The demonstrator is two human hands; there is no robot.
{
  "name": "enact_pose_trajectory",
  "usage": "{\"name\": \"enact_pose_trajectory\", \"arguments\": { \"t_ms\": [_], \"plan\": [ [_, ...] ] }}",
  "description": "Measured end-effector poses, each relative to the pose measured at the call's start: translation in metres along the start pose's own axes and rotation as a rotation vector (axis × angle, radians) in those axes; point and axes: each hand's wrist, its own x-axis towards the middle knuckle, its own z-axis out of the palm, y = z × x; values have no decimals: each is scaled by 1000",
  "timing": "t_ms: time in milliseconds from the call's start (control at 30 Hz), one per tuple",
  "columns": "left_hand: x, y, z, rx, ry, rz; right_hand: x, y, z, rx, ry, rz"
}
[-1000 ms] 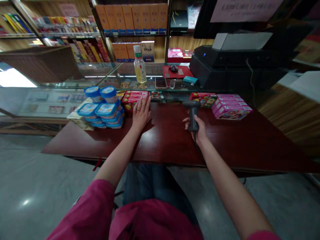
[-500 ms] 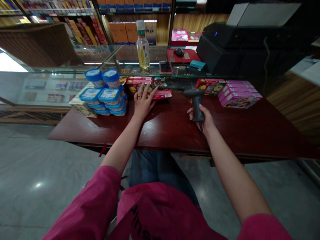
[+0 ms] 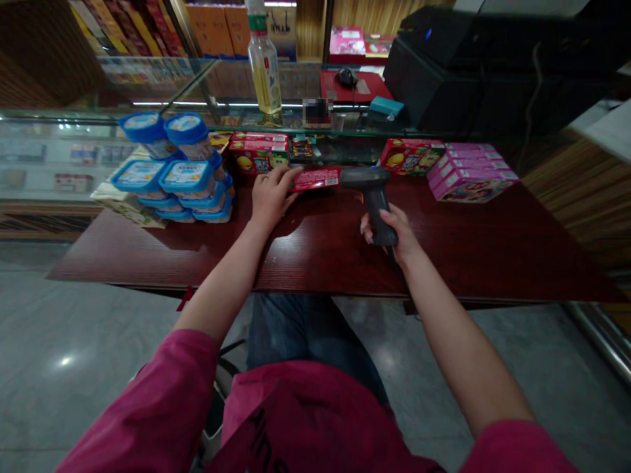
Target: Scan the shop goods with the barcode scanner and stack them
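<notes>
Head view looks down on a person in a pink shirt and blue jeans. Past the knees is a dark red-brown table. The right hand has its fingers wrapped around the grip of a black scanner, and a cord hangs down from it. The scanner stands up, with its head on top. The left hand pinches the left end of a flat red box. That box is over the table, between the left hand and the scanner, and its bar code is at the scanner's end. The scanner's head is right by the box, but one cannot tell if they touch. One cannot tell if the box rests on the wood, either.

To the left, tubs with blue lids are piled up, next to a pale box. Red packs sit at the back of the table, behind the left hand. More red packs and some pink boxes sit at the back on the right.

Behind the table is a glass case. On it are a bottle, a mouse and a black machine. Farthest away, orange boxes fill a shelf.
</notes>
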Motion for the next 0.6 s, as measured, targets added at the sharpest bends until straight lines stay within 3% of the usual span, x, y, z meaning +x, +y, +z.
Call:
{"name": "enact_pose_trajectory", "arguments": {
  "t_ms": [600],
  "plan": [
    [-2,0,-2,-35,43,35,2,2,-2,-3,-6,-76]
  ]
}}
